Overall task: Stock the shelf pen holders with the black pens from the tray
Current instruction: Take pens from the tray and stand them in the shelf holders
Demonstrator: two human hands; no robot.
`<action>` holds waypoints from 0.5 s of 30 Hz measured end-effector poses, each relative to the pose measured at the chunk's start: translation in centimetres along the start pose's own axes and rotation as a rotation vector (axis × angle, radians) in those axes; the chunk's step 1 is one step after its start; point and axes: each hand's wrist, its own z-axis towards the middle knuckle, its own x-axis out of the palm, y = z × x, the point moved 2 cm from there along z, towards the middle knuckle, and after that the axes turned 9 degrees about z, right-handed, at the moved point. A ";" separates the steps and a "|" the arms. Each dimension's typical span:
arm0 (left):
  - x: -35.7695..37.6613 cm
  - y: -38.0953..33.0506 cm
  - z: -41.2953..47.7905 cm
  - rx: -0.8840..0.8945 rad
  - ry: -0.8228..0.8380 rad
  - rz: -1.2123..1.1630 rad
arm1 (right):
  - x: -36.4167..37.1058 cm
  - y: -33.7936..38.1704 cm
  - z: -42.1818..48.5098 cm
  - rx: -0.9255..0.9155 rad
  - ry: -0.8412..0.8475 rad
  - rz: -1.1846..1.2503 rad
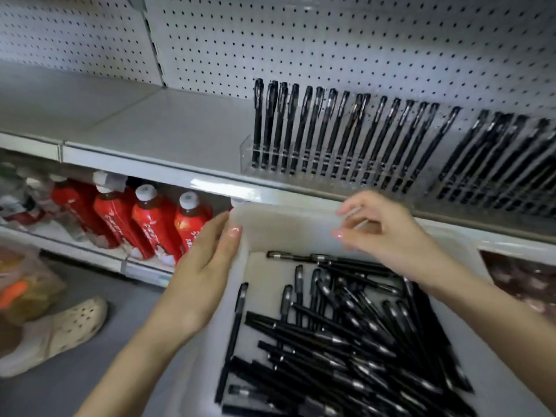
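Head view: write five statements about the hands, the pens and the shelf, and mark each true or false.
1. Loose black pens lie heaped in the tray. True.
2. The right hand holds a black pen. False: no pen shows in it; it hovers above the tray's far end with fingers loosely curled.
3. The clear holder on the shelf has a row of pens standing in it. True.
4. The left hand rests on the shelf. False: it lies against the tray's left wall, thumb over the rim.
5. The bottles below that shelf are blue. False: they are red with white caps.
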 end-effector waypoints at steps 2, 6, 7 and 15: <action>0.2 -0.2 -1.0 -0.015 -0.014 -0.007 | -0.5 -2.8 -2.1 0.045 0.001 -0.042; 1.1 0.0 -1.9 -0.036 -0.041 0.072 | -2.2 -6.8 -3.4 0.137 -0.089 -0.121; 1.3 0.0 -2.0 -0.043 -0.044 0.076 | -2.3 -7.3 -3.5 0.135 -0.083 -0.152; 1.9 -0.6 -2.4 -0.050 -0.043 0.105 | -3.8 -9.1 -3.8 0.178 -0.058 -0.300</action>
